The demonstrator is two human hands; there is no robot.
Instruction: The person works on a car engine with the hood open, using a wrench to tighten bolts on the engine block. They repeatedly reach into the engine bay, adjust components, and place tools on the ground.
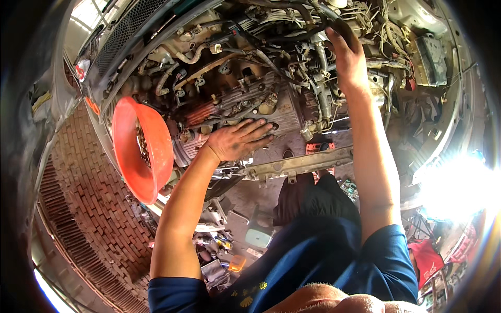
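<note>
My left hand [241, 140] lies flat on the front edge of the ribbed engine cover [284, 112], its dirty fingers stretched out to the right. It holds nothing. At the upper right my right hand [348, 65] reaches deep into the engine bay and closes around a thick black hose [344, 30]; part of its fingers is hidden behind the hose. Wires and metal pipes [322, 99] run close to the left of that wrist. Several coils, connectors and thin hoses sit on the engine beyond my left hand.
A red plastic bowl [160, 151] with small metal parts stands tilted at the left edge of the bay. A metal crossbar [300, 163] spans the front. Tools and an orange box [237, 263] lie on the floor below. Bright light glares at the right.
</note>
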